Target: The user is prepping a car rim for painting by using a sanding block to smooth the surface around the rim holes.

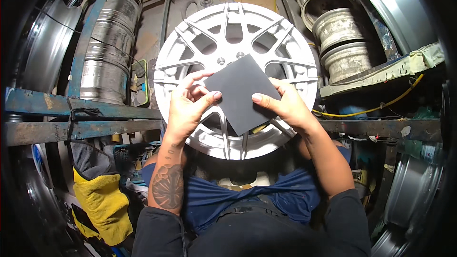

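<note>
Dark sheet (242, 96) is held above the wheel (214, 148), its lowest corner toward the wheel's near edge. We judge it thin, light and bendy, easy to crease; its face may be gritty, though we can't tell from here. Our right hand (292, 106) grips its right edge, thumb on top; our left hand (188, 107) pinches its left edge. Opposite edges seem our surest hold.
</note>
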Tool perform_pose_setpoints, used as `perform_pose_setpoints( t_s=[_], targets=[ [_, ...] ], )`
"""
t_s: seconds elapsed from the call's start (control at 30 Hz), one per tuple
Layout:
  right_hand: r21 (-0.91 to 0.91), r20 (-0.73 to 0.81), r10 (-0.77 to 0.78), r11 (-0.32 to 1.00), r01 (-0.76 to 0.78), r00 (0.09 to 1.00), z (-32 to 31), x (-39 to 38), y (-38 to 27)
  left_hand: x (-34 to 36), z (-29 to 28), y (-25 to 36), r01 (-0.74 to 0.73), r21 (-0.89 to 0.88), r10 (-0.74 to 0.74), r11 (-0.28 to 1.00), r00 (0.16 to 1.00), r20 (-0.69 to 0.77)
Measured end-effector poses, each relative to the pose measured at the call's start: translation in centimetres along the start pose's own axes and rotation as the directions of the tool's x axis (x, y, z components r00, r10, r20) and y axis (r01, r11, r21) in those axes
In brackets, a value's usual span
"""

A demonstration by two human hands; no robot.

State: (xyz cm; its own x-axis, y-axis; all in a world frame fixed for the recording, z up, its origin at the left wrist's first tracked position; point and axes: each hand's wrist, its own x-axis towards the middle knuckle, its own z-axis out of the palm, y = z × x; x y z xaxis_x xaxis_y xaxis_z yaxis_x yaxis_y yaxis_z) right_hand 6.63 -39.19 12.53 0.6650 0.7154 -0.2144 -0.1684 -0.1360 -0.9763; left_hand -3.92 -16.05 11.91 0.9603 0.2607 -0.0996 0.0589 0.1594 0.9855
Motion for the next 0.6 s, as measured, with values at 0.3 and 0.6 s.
perform_pose_setpoints(
  t_s=[0.3, 0.6],
  targets=[
    [0.266, 0.013, -0.100, 0.960, 0.093, 0.995, 0.5, 1.2, 1.3, -0.4, 0.2, -1.7, 0.005, -0.104, -0.011, 0.995, 0.999, -0.053],
    [-0.004, -0.111, -0.066, 0.998, 0.066, 0.992, -0.2, 2.3, 1.7, -0.5, 0.5, -1.5, -0.068, -0.012, 0.066, 0.998, 0.990, -0.122]
  ],
)
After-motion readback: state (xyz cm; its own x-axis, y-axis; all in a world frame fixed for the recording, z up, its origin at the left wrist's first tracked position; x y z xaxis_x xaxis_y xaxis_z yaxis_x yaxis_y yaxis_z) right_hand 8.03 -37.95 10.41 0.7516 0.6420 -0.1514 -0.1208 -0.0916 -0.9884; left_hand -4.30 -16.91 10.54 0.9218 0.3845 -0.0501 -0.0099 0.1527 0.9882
